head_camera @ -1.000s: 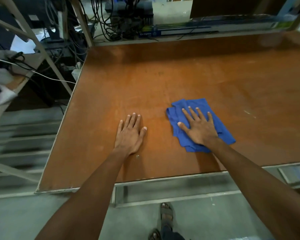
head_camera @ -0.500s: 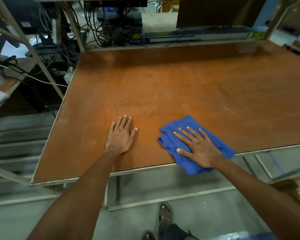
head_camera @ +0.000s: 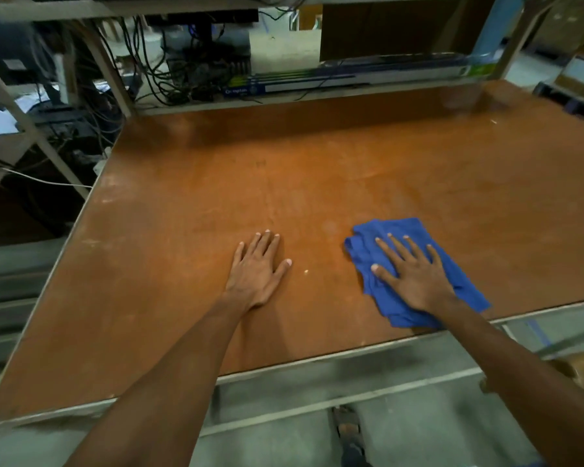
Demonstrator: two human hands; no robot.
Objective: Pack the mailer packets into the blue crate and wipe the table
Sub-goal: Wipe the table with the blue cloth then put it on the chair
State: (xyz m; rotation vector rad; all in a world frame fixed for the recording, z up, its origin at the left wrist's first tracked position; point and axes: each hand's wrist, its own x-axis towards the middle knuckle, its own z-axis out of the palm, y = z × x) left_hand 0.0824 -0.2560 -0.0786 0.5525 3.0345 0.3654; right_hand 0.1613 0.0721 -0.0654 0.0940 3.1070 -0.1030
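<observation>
Across the middle of the view lies a wide brown wooden surface [head_camera: 317,170]. Along the surface's far edge runs a low shelf [head_camera: 284,100], with a tangle of black cables [head_camera: 182,72] behind the surface's far left corner. Near the surface's front edge, right of its middle, lies a crumpled blue cloth [head_camera: 402,227]. The right hand [head_camera: 415,278] presses palm down on the cloth, fingers straight and spread. The left hand [head_camera: 257,267] rests flat on the surface near its middle, fingers straight and close together, holding nothing. A tiny pale speck [head_camera: 305,271] sits on the surface between the hands.
</observation>
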